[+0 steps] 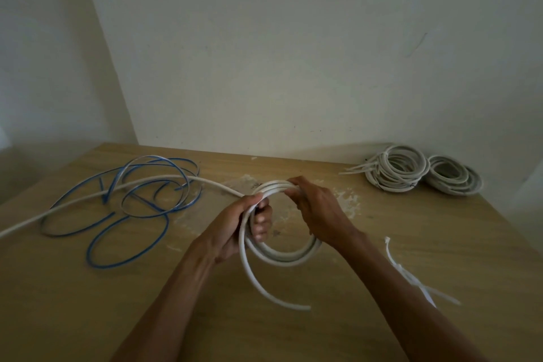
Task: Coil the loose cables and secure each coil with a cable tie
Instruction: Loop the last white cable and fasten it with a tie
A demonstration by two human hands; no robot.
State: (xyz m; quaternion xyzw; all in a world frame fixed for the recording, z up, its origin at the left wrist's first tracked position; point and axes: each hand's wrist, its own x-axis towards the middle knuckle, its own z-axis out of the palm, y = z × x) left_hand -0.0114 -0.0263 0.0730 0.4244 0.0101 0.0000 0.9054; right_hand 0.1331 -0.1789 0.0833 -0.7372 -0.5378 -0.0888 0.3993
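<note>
Your half-wound coil of thick white round cable (279, 253) sits between your two hands, over the middle of the light wooden table (440, 244); you cannot tell whether its lower arc touches the wood. Your left hand (235, 229) clamps the coil's left side, with the fingers (261, 223) curled through the ring from inside and the wrist bent inward. Your right hand (317, 211) shows its back to you and hooks its fingertips (291, 186) over the coil's upper right arc, closed on the turns there. Both forearms reach in from the near edge and converge on the coil. From the top left of the coil the unwound run of white cable (176, 176) leaves your left grip and sweeps away to the left, crossing over a loose tangle of thin blue-and-clear cable (129, 247) lying left of the coil. The cable's cut end (293, 306) curls out below the coil, on the near side. Right of the coil, beside your right forearm, lie a few loose white cable ties (411, 273). Far right of the coil, against the pale wall (293, 53), rest two finished white coils (395, 169), side by side and touching, with tie tails sticking out towards the coil in your hands.
</note>
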